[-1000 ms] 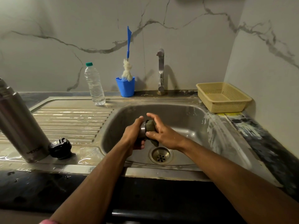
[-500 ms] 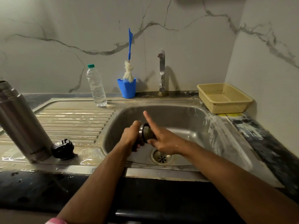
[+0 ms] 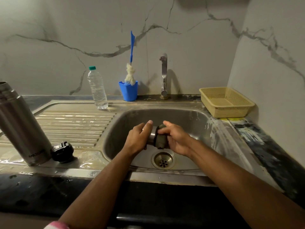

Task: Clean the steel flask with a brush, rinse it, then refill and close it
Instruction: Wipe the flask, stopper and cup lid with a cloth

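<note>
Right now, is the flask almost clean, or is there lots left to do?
Lots left. The flask stands open on the drainboard, its black lid beside it. The left hand holds a steel cup over the sink while the right hand scrubs it with a pad. Rinsing, refilling and closing remain.

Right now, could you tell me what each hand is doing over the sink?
Left hand: grips the steel cup.
Right hand: holds the scrub pad against the cup.

Wet drainboard (image 3: 74, 123) bears flask (image 3: 21, 128), stopper (image 3: 62, 152), bottle (image 3: 97, 90)
</note>
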